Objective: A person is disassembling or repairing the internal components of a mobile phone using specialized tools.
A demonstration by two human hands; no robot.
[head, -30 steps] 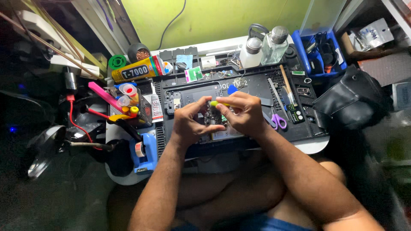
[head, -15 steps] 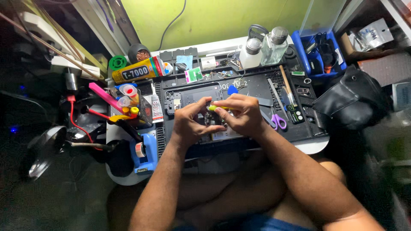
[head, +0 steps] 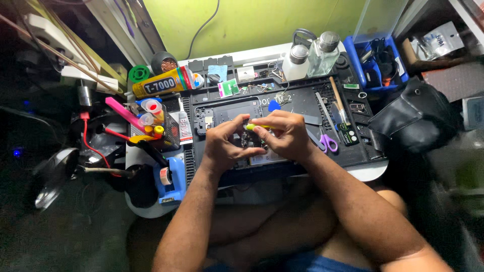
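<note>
Right hand [head: 285, 133] pinches yellow-tipped tool [head: 250, 127] over opened phone [head: 252, 143]; left hand [head: 227, 146] fingers curled, gripping phone edge. Purple scissors [head: 327, 143] just beside right hand; mat [head: 302, 103] bare beyond.

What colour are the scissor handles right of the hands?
Purple, on the scissors lying on the black work mat; the head view shows them.

Black work mat [head: 302, 103], yellow glue tube [head: 162, 83], purple-handled scissors [head: 327, 143], blue bin [head: 375, 63], green wall [head: 252, 22], pink tool [head: 123, 113], yellow-green tool [head: 254, 127].
</note>
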